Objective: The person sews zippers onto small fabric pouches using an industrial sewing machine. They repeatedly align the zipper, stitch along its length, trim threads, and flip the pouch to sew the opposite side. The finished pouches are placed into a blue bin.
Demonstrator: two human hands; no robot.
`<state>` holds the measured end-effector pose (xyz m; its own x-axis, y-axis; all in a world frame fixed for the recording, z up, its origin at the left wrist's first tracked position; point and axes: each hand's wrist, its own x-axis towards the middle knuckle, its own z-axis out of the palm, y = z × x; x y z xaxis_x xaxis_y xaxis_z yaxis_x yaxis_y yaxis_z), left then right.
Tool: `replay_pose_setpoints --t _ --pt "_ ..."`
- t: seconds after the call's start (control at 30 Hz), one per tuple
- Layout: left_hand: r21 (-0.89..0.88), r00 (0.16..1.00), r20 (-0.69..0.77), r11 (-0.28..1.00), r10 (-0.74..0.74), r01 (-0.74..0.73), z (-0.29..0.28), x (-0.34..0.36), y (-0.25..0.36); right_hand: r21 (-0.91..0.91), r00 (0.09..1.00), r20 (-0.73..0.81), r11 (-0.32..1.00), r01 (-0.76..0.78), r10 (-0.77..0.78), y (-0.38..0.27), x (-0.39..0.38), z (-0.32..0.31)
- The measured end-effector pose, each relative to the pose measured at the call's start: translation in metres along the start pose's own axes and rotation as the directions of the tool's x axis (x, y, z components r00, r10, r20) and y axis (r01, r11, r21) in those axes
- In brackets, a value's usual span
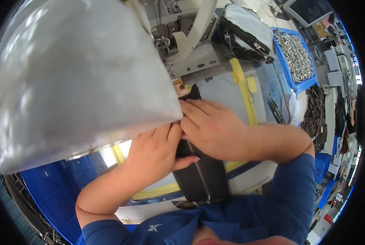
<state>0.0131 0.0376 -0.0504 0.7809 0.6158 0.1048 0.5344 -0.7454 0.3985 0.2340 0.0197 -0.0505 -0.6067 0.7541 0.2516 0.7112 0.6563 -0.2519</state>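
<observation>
We press both hands flat on the black zipper strip [201,171], its long axis running 12 to 6, left hand [158,153] at its 9 edge, right hand [211,126] atop it nearer the machine [68,77], fingers together, nothing pinched.

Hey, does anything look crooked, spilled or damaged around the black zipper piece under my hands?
Nothing stands out. The black zipper piece lies flat and straight under the left hand and right hand. The metal hooks stay inside their blue bin. The big grey machine housing hides the far end.
</observation>
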Motion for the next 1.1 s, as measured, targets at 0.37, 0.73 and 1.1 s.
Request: replay_pose_setpoints --t 0.37,0.73,1.1 --pt "0.011 1.0 -0.008 1.0 0.015 -0.015 0.0011 0.0001 -0.0002 -0.022 1.0 0.008 1.0 -0.018 0.018 -0.0013 -0.0006 -0.0027" --pt "-0.001 0.999 -0.04 1.0 -0.001 0.001 0.0042 -0.0008 0.0007 -0.034 1.0 -0.023 0.999 -0.015 0.015 -0.0019 0.0004 -0.0006" --pt "0.073 0.999 0.024 0.996 0.048 -0.049 0.0011 0.0001 0.0004 -0.001 1.0 0.025 1.0 -0.016 0.016 -0.0006 -0.0036 -0.0031"
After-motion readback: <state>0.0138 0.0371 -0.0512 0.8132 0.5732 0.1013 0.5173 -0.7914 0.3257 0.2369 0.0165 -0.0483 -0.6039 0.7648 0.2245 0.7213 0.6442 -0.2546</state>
